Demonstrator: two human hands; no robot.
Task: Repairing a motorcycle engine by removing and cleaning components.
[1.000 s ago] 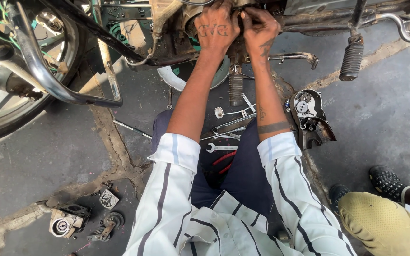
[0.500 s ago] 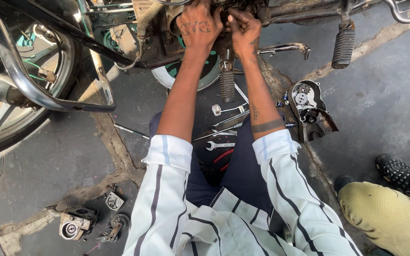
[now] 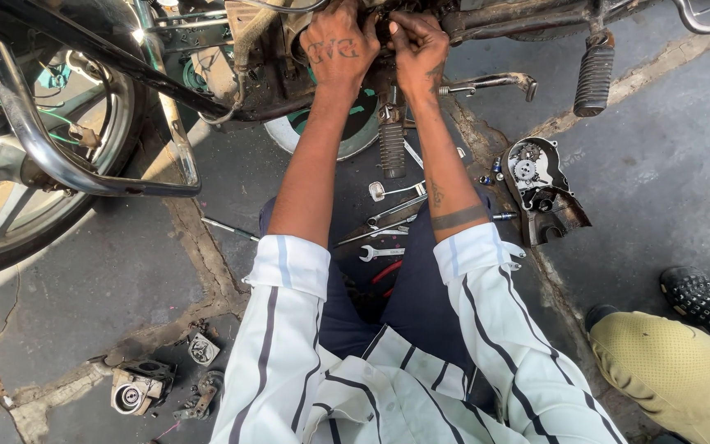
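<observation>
Left hand: the left hand (image 3: 337, 48) is pressed knuckles-up against the motorcycle engine (image 3: 289, 57) at the top of the view, fingers curled into the underside; whether they grip anything cannot be told.
Right hand: the right hand (image 3: 418, 49) sits just beside it, touching the same spot, fingertips bunched and pinched on a small part hidden by the fingers.
Change: against half a second earlier, both hands remain on the same place on the engine; the view has tipped slightly, so they sit higher in the picture.
Engine axis: the motorcycle's frame runs left to right across the top, front wheel (image 3: 34, 148) well to the left of the hands.
Below the hands: a ribbed footpeg (image 3: 392, 148) hangs upright between the forearms; nearer the body lie wrenches (image 3: 388, 222) on the pavement.
Right of the hands: a second footpeg (image 3: 594, 78), and an engine cover (image 3: 540, 193) lying gear-side up.
Far right: another person's yellow-trousered knee (image 3: 675, 370).
</observation>
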